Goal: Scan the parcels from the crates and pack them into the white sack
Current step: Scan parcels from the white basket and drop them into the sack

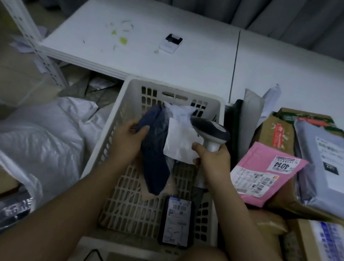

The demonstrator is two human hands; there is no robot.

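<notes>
Dark blue soft plastic mailer parcel [156, 150] is held up over the perforated white plastic crate [129, 105], long and limp, lower end drooping toward the crate floor. Looks light and floppy, probably slippery film; best taken at the upper edge or by the label, not mid-body. White paper shipping label [179, 142] sits on its right face, partly lifted.

Left hand [130, 137] grips the parcel's upper left edge. Right hand [211, 159] is clenched round the grey-and-white handheld barcode scanner [211, 134], thumb pinching the label corner.

Inside the crate, near corner: small black parcel with white label [177, 222]. Left of the crate: crumpled white woven sack [41, 131]. Right of it: pink mailer [266, 175].
</notes>
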